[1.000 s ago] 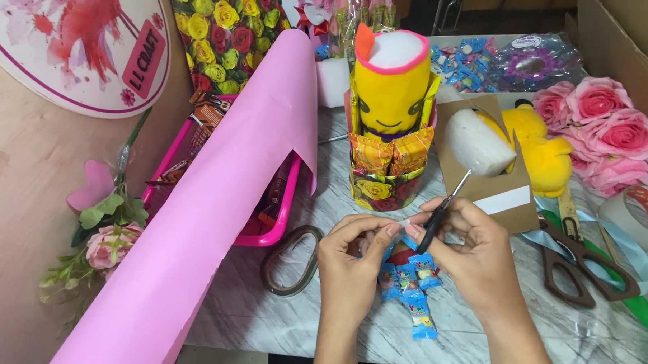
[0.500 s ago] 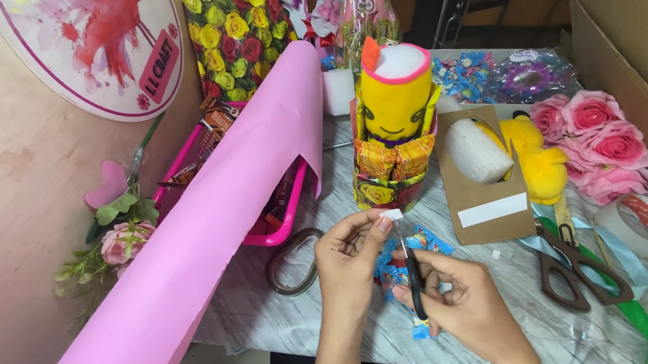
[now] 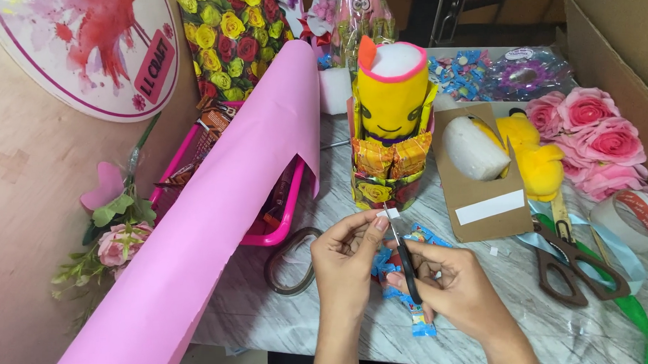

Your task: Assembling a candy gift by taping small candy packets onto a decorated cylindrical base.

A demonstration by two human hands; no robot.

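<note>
White scrap of tape (image 3: 388, 214) pinched in the left hand (image 3: 344, 253); right hand (image 3: 453, 283) grips small black-handled scissors (image 3: 405, 257). Pink plastic basket (image 3: 288, 215) holds snack packets.

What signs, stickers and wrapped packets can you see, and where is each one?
Round sign: top left, white with red splashes.
Blue sweet packets: on the table under the hands.
Orange wrappers: around the yellow toy's base.
White label: rectangle on the brown card.
Tape roll: right edge, clear, red-printed core.
</note>
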